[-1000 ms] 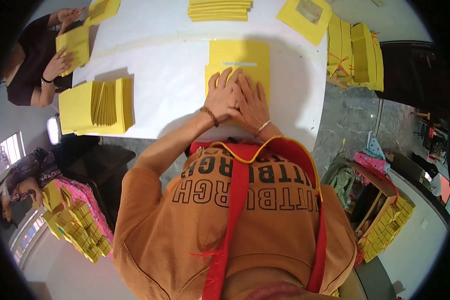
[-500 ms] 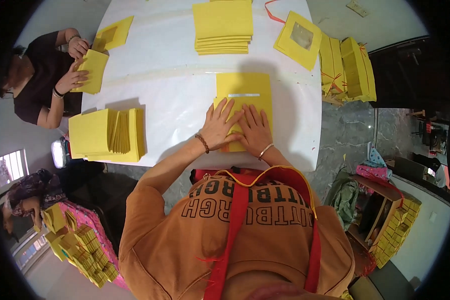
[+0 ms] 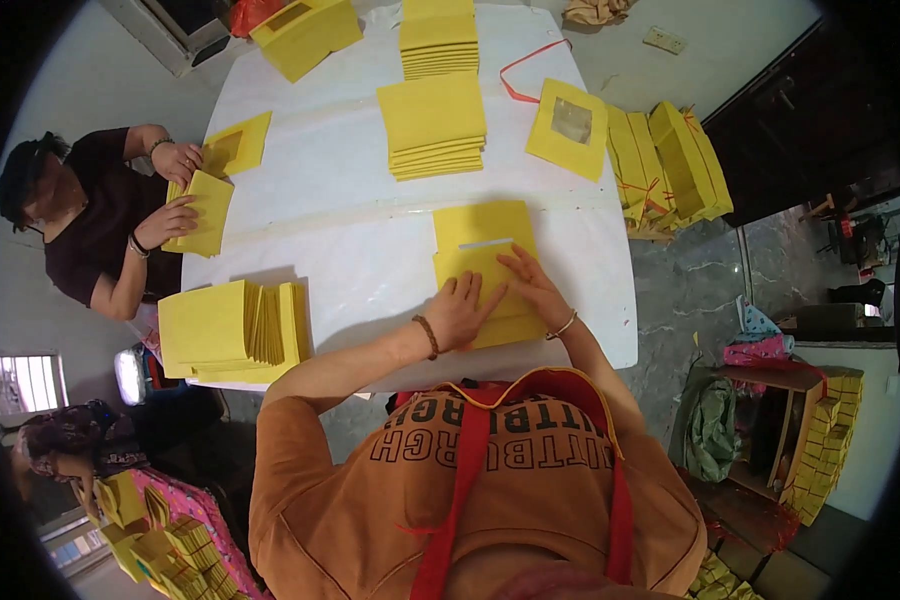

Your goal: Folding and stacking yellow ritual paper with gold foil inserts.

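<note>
A folded yellow paper piece (image 3: 505, 220), perhaps an unfinished bag, lies on the table in front of me. A narrow white strip (image 3: 485, 243) runs across it. My left hand (image 3: 458, 312) rests open on its lower left part, fingers stretched over the paper. My right hand (image 3: 536, 288) is at its right side, fingers apart and slightly bent. Its fingertips touch the paper just below the right end of the strip. Whether they have hold of the paper's edge is hard to see; nothing shows between them.
Stacks of yellow folded paper stand at the table's left (image 3: 220, 330) and far middle (image 3: 432, 120). A windowed yellow bag (image 3: 570, 130) with red cord lies far right. At the left a co-worker (image 3: 105, 215) handles yellow paper. Yellow bags (image 3: 685, 165) stand beyond the right edge.
The view has tilted, showing more of the table's far side. My right hand has lifted from lying flat, its fingertips now near the strip. My left hand stays on the paper.
</note>
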The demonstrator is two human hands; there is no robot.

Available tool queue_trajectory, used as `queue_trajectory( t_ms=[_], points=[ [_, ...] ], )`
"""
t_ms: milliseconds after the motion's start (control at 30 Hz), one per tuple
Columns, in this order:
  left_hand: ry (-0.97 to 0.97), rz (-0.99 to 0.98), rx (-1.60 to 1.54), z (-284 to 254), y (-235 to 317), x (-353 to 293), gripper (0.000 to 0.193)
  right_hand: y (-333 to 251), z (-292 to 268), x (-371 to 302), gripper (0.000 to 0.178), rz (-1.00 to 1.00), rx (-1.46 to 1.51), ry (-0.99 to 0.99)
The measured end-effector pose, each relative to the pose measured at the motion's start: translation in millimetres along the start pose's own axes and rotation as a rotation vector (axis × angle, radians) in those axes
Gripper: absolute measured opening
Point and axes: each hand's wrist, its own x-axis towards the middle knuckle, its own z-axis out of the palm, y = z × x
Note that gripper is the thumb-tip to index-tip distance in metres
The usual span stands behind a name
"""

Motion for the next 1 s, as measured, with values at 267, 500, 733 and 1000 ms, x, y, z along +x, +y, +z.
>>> queue_trajectory(
  t_ms=[267,500,733,1000],
  points=[
    [-0.229,-0.226,-0.324,-38,-34,31,0.048,-32,-51,3,0.043,-0.042,0.207,0.339],
    [0.398,-0.267,0.208,-63,-184,85,0.052,8,-76,0,0.034,0.056,-0.045,0.707],
    [-0.024,-0.458,0.150,30,-239,91,0.053,20,-93,-4,0.028,-0.026,0.184,0.667],
    [-0.256,-0.648,-0.019,18,-218,95,0.061,-29,-87,105,0.034,0.060,-0.184,0.381]
  ],
)
